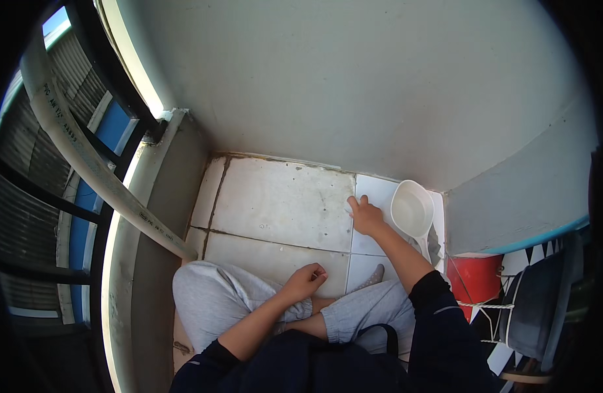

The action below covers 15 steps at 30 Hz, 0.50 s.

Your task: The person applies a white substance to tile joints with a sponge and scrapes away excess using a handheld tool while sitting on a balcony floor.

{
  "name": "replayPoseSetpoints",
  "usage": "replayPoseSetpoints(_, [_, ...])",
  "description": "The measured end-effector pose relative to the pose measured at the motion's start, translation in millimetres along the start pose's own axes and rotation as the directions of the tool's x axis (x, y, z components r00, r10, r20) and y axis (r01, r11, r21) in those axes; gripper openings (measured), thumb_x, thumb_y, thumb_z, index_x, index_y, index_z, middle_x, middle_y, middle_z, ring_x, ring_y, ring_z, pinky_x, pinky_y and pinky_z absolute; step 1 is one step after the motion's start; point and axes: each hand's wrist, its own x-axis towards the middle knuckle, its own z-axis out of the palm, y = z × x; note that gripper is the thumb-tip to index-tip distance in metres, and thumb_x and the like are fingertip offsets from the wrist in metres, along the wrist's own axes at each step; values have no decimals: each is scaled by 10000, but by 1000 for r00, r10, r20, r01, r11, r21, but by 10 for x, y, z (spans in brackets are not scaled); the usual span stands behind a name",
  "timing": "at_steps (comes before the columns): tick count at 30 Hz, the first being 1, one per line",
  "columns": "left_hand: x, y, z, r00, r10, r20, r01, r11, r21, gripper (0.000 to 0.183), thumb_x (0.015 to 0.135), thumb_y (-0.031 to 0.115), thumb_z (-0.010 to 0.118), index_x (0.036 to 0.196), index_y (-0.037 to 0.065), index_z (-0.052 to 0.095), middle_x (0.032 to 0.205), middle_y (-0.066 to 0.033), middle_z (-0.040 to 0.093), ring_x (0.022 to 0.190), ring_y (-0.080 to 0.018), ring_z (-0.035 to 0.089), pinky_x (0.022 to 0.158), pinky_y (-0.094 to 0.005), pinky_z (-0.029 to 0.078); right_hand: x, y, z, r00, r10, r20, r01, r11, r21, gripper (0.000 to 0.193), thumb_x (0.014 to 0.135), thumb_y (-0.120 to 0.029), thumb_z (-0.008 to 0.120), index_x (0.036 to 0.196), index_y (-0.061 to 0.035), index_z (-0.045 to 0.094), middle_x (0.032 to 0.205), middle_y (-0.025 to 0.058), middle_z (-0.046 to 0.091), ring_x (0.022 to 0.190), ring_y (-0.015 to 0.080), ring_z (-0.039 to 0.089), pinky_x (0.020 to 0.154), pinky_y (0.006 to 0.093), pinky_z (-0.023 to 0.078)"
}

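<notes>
Fingers of the right hand, centre right of frame, stand a little apart, tips at upper left over the joint between cream and white tiles; can't tell whether they press on it. Left hand, lower centre, has its fingers curled in, close together, above the cream tiles; can't tell if something small is pinched there.

Big to small: grey wall fills the upper part. Cream floor tiles take the middle, dark dirty joints between them; white tiles adjoin on the right. Black metal bars at left edge of frame. Grey trousers at bottom, legs crossed. White pipe slants from upper left to the floor near the left knee. Dark grey basin tilted on its side, lower right. Red bucket next to it, left. White dipper on the white tiles, just right of the right hand, handle toward bottom of frame. Grey cloth beside the handle, partly hidden. Dotted sock on the foot, below the right hand.
</notes>
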Motion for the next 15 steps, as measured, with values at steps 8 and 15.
replayPoseSetpoints(8, [3, 14, -3, 997, 45, -55, -45, 999, 4, 214, 837, 208, 556, 881, -2, 561, 780, -100, 596, 678, -171, 554, 645, -291, 457, 360, 109, -106, 997, 41, -68, -32, 991, 129, 408, 852, -211, 477, 1211, -175, 287, 1115, 221, 402, 932, 343, 558, 760, 411, 462])
replayPoseSetpoints(15, [-29, 4, -25, 998, 50, -43, -48, 998, 46, 210, 836, 203, 556, 871, -4, 561, 781, -108, 597, 680, -181, 558, 646, -296, 457, -285, 27, 164, 956, -281, 79, 284, 958, -29, 344, 851, -228, 488, 1153, -156, 338, 1056, 203, 424, 847, 335, 566, 679, 442, 470])
